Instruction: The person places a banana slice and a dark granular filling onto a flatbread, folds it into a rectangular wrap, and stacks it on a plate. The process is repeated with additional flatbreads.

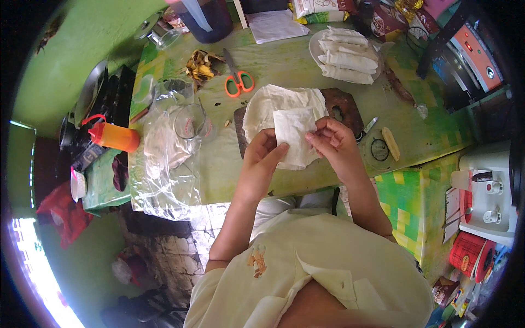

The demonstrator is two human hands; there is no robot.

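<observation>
A folded white spring roll wrapper [293, 128] is held up between both my hands. My left hand [261, 158] pinches its lower left side, thumb in front. The fingers of my right hand [332, 143] grip its right edge. Behind it, more thin round wrappers [259, 112] lie on a dark wooden board [354, 104]. To the right of the board rest a small knife [367, 129] and a peeled piece of banana [390, 144]. Several wrapped rolls [348, 57] are heaped on a plate [314, 48] at the back right. Whether the held wrapper has anything inside cannot be seen.
Orange-handled scissors [239, 83] and banana peels [201, 66] lie farther back. Clear plastic [169, 186] hangs over the table's front left edge. An orange squeeze bottle [113, 136] is at the left, and a dark pitcher [209, 24] stands at the back.
</observation>
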